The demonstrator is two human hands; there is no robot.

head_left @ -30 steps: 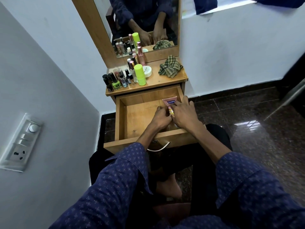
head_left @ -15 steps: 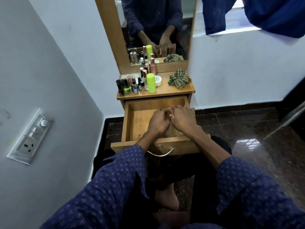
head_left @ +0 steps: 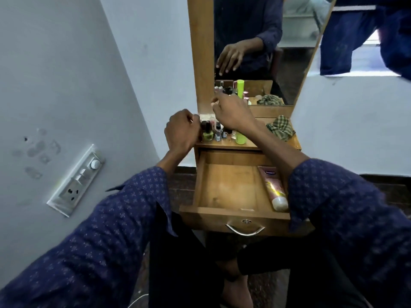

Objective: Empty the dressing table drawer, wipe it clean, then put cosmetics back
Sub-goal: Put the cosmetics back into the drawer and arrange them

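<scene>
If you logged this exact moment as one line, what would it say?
stage: restocking | drawer: open, pink tube along right wall | left hand, right hand: at tabletop bottles | cloth: on top

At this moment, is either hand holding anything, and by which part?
Cannot be told for sure. The left hand is curled beside the nail polish bottles, the right hand reaches over them; no grip shows. The pink tube lies unheld in the drawer.

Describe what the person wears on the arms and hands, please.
Both arms wear dark blue sleeves with a small pale repeating print: left sleeve, right sleeve. The cuffs are loose and open, ending short of the wrists. The left hand and right hand are bare; no glove, ring or watch shows.
</scene>
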